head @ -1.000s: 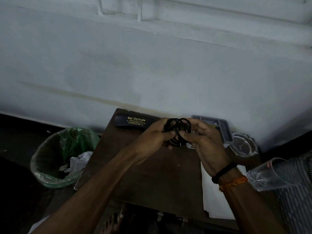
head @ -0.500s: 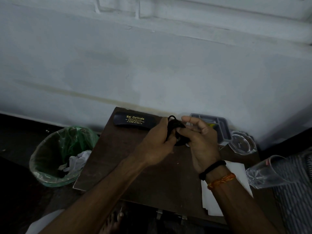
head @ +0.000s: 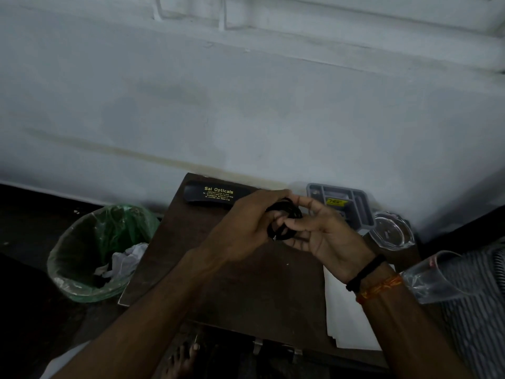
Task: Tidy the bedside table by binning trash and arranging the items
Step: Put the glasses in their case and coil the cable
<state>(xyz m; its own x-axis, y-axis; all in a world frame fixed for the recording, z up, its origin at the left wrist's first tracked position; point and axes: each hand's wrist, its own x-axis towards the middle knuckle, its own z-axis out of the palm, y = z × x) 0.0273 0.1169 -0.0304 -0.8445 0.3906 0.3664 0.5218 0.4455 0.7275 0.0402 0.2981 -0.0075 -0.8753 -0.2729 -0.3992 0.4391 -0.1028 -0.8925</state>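
Note:
Above the dark brown bedside table (head: pixel 240 291), both hands hold a coil of black cable (head: pixel 284 221). My left hand (head: pixel 246 228) grips the coil from the left. My right hand (head: pixel 325 236) pinches it from the right with thumb and fingers through the loops. A black spectacle case (head: pixel 207 196) with gold lettering lies along the table's back edge. A grey compartment tray (head: pixel 355 203) stands at the back right against the wall.
A bin lined with a green bag (head: pixel 95 253), holding crumpled white paper, stands on the floor left of the table. A clear glass ashtray (head: pixel 390 232), a tipped clear glass (head: pixel 431 280) and white sheets of paper (head: pixel 347 324) sit at the right. My bare foot (head: pixel 180 362) shows below the table's front edge.
The hands have kept working the black cable, closing its wide loops into a tighter coil. The view shifted slightly; nothing else on the table moved.

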